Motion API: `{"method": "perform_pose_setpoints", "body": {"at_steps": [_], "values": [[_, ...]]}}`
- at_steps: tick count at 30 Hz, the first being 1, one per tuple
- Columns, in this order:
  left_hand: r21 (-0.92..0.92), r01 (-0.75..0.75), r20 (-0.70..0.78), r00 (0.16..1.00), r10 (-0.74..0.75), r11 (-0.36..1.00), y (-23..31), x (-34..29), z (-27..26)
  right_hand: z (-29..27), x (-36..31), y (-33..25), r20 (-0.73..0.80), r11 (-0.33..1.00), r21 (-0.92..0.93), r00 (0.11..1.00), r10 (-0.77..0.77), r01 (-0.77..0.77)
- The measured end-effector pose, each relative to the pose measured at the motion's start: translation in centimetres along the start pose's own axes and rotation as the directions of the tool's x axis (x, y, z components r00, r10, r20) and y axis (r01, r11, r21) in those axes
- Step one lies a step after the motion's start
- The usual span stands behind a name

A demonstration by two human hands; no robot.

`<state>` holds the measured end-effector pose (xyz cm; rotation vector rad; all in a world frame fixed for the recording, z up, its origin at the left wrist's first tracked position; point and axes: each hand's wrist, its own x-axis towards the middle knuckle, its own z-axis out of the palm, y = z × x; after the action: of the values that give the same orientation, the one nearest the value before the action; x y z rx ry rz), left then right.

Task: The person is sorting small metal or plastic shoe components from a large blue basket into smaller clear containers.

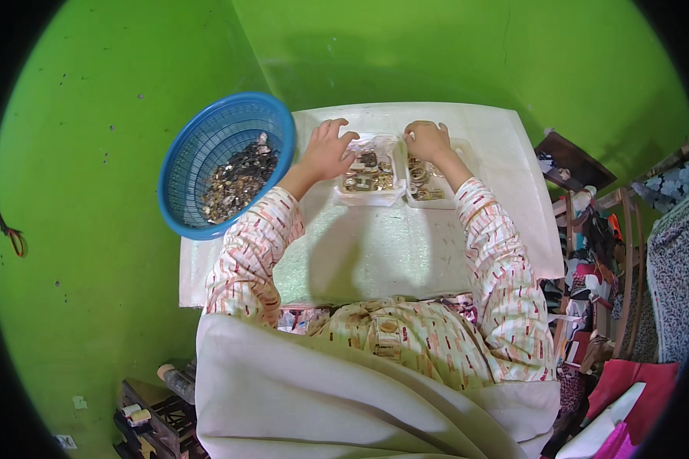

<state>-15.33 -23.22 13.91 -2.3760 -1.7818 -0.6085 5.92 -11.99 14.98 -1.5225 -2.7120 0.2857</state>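
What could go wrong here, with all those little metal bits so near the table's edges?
1. The blue basket of small metal pieces hangs past the white table's left edge; a nudge from the left forearm might tip it.
2. The left hand rests on the rim of the left clear tray; pressing could flip it and scatter parts.
3. The right hand is closed over the right clear tray; small pieces could slip from the fingers.

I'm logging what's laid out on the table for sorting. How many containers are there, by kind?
Blue round basket with small metal pieces: 1
Clear plastic trays of metal pieces: 2, one under the left hand at, one under the right hand at
Total: 3 containers on the white table
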Motion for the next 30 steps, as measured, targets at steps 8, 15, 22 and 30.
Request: {"method": "perform_pose_setpoints", "body": {"at_steps": [8,15,22,30], "values": [[0.1,0.108,-0.003,0.994,-0.108,0.989,-2.8,-9.6,-6.1,2.1,-1.7,-15.1,-0.239,0.943,0.054,0.922,-0.306,0.328],[0.085,0.167,-0.088,0.983,-0.159,0.982,-8.7,-17.5,-10.9,3.1,-1.5,-28.7,-0.286,0.863,0.078,0.84,-0.46,0.499],[0.026,0.301,-0.076,0.951,-0.298,0.953,-16.5,-25.6,-13.3,5.8,-0.1,-38.4,-0.211,0.826,0.009,0.809,-0.549,0.563],[0.137,0.345,0.068,0.932,-0.356,0.929,-26.5,-27.7,-14.4,7.6,5.3,-48.0,0.036,0.777,-0.105,0.783,-0.621,0.621]]}}
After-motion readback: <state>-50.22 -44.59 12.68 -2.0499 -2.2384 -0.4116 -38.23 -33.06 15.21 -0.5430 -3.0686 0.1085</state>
